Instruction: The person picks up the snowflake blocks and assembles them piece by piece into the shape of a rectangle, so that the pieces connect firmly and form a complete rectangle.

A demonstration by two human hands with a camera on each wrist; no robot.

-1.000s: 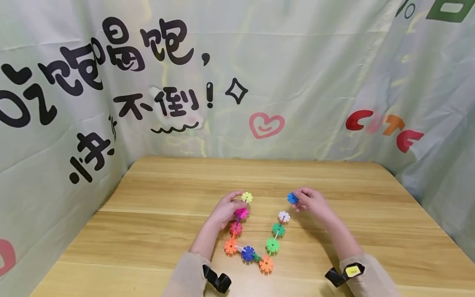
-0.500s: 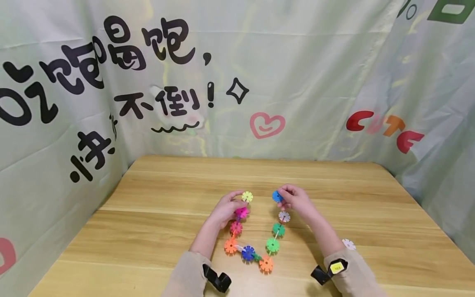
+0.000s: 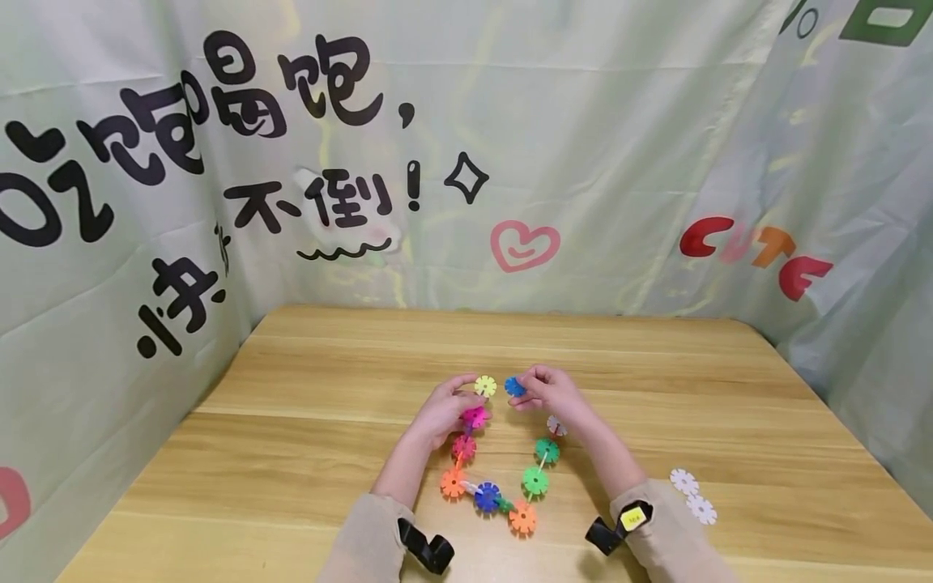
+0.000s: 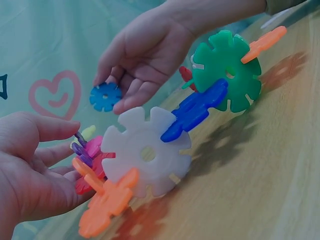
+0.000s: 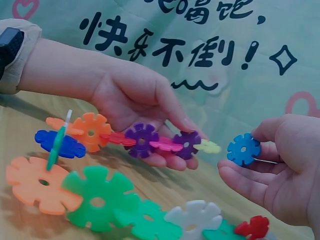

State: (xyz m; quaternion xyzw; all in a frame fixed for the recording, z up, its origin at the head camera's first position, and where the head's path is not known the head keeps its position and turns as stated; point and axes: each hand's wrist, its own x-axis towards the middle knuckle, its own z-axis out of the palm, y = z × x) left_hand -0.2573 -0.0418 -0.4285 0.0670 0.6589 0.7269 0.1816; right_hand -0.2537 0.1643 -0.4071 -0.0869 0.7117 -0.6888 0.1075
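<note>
My right hand [image 3: 560,397] pinches a blue notched snowflake disc [image 3: 513,386] between thumb and fingers, just right of the yellow disc [image 3: 485,386]. That yellow disc ends a U-shaped chain of interlocking plastic discs. Near that end, my left hand [image 3: 440,413] holds the chain by a purple disc [image 5: 187,145], thumb on the near side and other fingers behind. The blue and yellow discs are apart in the right wrist view. Along the chain come a pink disc [image 3: 475,418], an orange disc [image 3: 522,518] and a green disc [image 3: 535,482]. My right hand partly hides its whitish far end.
Two loose white discs [image 3: 702,509] lie on the wooden table [image 3: 328,453], right of my right sleeve. A printed cloth [image 3: 583,146] hangs along the table's back and sides. Black wrist cameras [image 3: 430,555] sit on both sleeves.
My right hand has moved left with the blue disc, from beyond the chain's right end to beside the yellow disc. Its sleeve now uncovers two white discs. The left hand stays put.
</note>
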